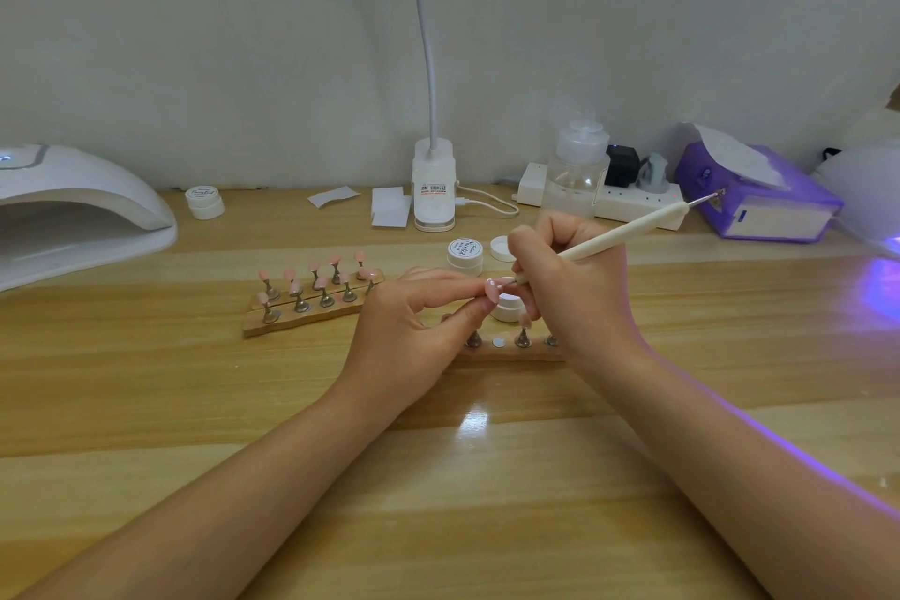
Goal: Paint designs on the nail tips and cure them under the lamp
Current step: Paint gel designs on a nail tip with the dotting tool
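Observation:
My left hand (414,331) pinches a pink nail tip (493,291) on its small stand, lifted above the table. My right hand (574,278) grips a cream dotting pen (628,231) like a pencil, its lower point touching the tip's end, where white marks show. An open white gel pot (506,307) sits just behind the held tip. A wooden holder (506,351) under my hands carries a few stands and one bare magnet spot. Two more wooden holders (302,319) to the left bear several pink tips. A white curing lamp (73,214) stands far left.
A closed gel pot (465,256) and a loose lid (501,249) lie behind my hands; another pot (204,202) is near the lamp. A desk lamp base (433,190), pump bottle (577,171), power strip (633,205), purple box (759,205) and a glowing lamp (871,210) line the back.

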### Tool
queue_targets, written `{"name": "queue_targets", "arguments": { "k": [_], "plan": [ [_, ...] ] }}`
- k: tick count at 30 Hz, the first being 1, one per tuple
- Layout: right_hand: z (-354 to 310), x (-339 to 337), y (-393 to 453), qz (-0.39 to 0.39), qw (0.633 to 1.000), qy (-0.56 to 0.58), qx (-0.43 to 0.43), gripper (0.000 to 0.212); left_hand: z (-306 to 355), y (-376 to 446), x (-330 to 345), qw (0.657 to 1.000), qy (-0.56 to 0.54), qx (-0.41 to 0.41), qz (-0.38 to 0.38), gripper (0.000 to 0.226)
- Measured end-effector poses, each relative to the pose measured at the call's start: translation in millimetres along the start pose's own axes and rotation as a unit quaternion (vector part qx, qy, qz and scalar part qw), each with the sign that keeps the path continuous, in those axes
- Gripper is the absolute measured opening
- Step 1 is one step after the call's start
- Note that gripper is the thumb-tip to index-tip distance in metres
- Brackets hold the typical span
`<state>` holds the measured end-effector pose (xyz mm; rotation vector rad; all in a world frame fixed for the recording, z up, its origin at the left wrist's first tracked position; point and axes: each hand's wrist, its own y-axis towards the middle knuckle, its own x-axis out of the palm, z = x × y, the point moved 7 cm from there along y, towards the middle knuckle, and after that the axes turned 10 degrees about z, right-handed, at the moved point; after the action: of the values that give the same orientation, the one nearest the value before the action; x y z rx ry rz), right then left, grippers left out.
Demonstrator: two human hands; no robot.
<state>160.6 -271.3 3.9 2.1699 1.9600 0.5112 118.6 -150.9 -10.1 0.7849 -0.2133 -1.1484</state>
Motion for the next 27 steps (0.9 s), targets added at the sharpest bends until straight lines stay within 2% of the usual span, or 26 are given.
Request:
{"name": "queue_targets", "arguments": {
  "k": [27],
  "plan": [
    [-0.1,2.0,-0.7,-0.011,0.999,-0.028,-0.024,0.037,0.7,0.3,-0.6,1.000,0.006,0.005,0.004,0.018]
  ]
}}
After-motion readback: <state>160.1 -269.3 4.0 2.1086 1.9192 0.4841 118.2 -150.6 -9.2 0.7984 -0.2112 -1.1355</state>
